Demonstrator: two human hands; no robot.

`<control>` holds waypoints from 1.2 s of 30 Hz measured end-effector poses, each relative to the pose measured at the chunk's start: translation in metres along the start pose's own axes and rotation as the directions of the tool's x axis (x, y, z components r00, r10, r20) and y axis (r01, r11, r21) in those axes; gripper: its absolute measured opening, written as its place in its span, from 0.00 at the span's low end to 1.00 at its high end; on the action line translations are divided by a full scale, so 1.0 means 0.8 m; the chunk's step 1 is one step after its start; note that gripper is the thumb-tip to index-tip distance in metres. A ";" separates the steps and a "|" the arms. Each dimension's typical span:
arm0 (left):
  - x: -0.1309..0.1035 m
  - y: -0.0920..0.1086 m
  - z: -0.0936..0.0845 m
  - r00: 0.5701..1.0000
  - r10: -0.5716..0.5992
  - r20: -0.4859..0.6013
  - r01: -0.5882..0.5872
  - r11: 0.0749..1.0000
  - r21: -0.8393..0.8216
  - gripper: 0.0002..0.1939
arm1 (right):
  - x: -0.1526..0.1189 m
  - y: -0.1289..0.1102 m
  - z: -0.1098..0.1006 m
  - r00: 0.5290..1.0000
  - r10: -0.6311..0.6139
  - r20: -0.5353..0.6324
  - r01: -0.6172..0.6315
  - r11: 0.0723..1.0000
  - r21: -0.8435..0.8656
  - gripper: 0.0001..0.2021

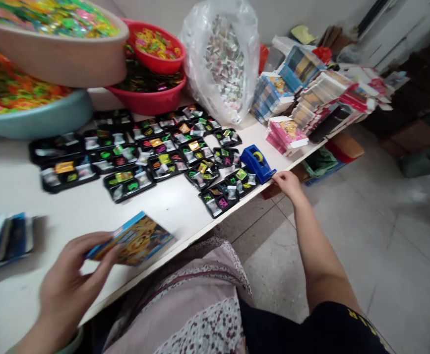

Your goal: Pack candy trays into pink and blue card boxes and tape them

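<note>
My left hand [76, 275] grips a small printed cardboard box [137, 241], blue with a yellow-brown picture, just above the white table near its front edge. Thumb and fingers pinch it at one end. Over at the table edge, my right hand [288, 184] has its fingers pressed together at the front end of a blue tape dispenser [256, 164]. Whether a piece of tape is between those fingers is too small to make out. Several black compartment trays [130, 183] with small colourful packets and trinkets lie between the hands and the tubs.
Tubs of colourful trinkets, among them a beige tub [78, 61] and a red basin [148, 98], stand at the back left. A clear plastic bag [222, 64] of sachets sits behind the trays. Stacked boxes [274, 96] fill the right end; blue packages [6, 241] lie at left.
</note>
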State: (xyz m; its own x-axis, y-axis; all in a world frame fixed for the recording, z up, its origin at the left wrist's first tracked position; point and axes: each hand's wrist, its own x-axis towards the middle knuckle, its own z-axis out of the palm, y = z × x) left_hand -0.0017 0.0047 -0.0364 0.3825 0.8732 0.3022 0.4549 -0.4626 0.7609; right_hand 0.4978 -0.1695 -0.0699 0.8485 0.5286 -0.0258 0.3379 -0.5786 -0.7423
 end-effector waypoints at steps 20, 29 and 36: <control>-0.018 0.030 0.009 0.854 0.397 0.337 -0.484 0.844 0.232 0.26 | -0.258 -0.237 0.208 0.611 -0.472 0.635 0.039 0.820 0.571 0.32; -0.007 -0.020 -0.046 0.999 0.032 0.024 -0.026 0.976 -0.216 0.18 | -0.178 -0.237 0.236 0.368 -0.579 0.727 0.499 0.783 0.371 0.21; -0.032 -0.083 -0.096 0.986 -0.034 0.166 0.026 0.999 0.046 0.14 | -0.155 -0.276 0.332 0.154 -0.729 0.667 0.951 0.293 0.100 0.11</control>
State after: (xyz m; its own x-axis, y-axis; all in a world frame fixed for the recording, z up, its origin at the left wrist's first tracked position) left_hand -0.1033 0.0247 -0.0506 0.4951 0.8506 0.1769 0.5011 -0.4459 0.7416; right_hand 0.2099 0.0577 -0.0803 -0.3868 0.9176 0.0911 0.8650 0.3953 -0.3090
